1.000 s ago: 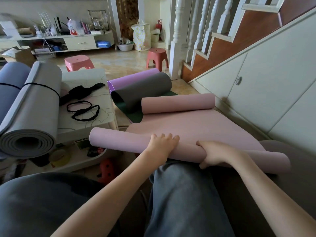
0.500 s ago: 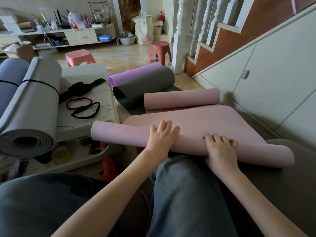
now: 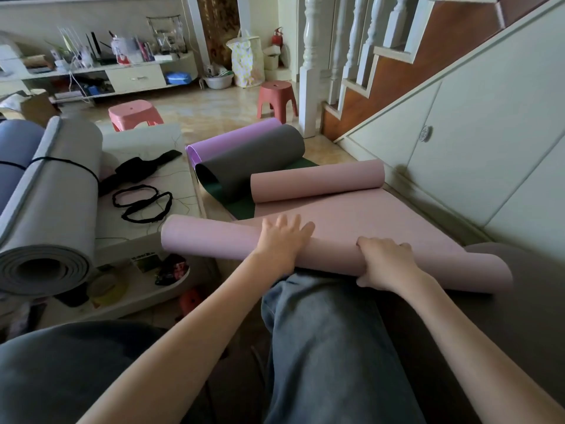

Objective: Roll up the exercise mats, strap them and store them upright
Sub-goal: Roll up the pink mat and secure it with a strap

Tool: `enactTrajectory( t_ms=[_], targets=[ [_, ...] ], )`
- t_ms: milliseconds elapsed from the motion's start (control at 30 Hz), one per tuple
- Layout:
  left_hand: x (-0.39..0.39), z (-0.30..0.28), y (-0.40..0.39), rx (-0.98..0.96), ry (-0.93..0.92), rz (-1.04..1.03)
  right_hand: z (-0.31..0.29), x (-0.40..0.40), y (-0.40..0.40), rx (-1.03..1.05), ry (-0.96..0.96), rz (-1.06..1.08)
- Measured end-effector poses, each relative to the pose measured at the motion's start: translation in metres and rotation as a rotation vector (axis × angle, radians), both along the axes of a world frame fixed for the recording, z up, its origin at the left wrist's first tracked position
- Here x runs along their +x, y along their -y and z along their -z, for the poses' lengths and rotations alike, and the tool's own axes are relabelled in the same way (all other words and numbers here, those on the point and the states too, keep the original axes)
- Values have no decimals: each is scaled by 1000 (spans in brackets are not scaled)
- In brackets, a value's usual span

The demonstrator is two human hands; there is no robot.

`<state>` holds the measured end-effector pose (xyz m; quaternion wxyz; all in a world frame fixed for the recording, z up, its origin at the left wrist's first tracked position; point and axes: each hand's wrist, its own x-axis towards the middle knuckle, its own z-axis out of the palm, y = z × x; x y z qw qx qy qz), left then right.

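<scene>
Left hand (image 3: 282,240) flat, right hand (image 3: 385,264) curled, on pink mat (image 3: 214,240).

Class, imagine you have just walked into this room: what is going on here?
A seated person is rolling up a pink mat across their lap. The left hand lies flat with straight fingers on top of the roll, while the right hand curls round it. The mat's far end is curled too, with a flat stretch between. A grey rolled mat, already strapped, lies on the low table beside loose black straps.
</scene>
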<state>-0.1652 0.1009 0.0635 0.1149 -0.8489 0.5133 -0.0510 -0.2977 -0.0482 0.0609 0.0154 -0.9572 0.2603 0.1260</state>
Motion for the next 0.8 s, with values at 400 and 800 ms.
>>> enactTrajectory(
  t_ms=[400,800],
  targets=[
    [-2,-16,-3,176,-379,-18,-25,1,1,178,-219,-44],
    [-18,-35,-5,452,-722,-163,-31,-32,-13,420,-172,-97]
  ],
)
